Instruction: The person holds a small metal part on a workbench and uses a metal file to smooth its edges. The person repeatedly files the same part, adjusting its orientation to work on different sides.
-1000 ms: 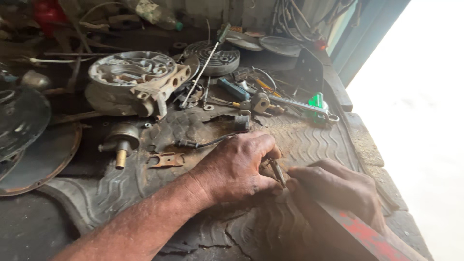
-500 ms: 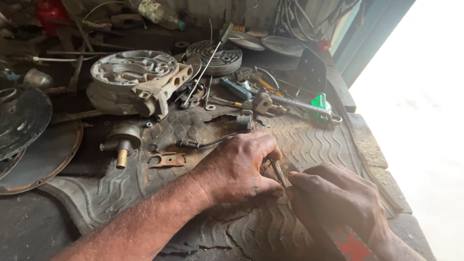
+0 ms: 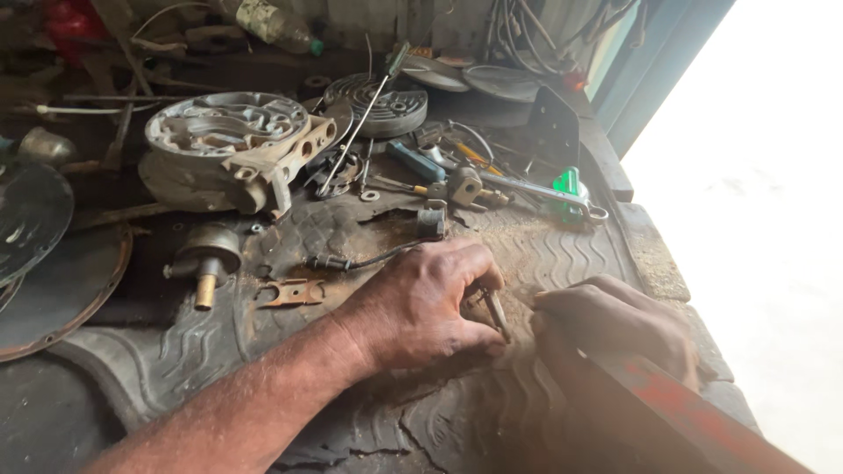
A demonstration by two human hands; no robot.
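Your left hand (image 3: 430,303) has barely moved over the last second: its grip stays clenched on the small metal pin (image 3: 496,314), propped on the rubber mat (image 3: 562,254) covering the worktop. Your right hand (image 3: 615,325) has crept nearer; whether it grasps anything, I cannot tell.

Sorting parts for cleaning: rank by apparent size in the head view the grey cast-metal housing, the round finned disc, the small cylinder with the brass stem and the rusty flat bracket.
1. Grey cast-metal housing
2. Round finned disc, though farther away
3. Small cylinder with brass stem
4. Rusty flat bracket, close to the cylinder's size; unsure
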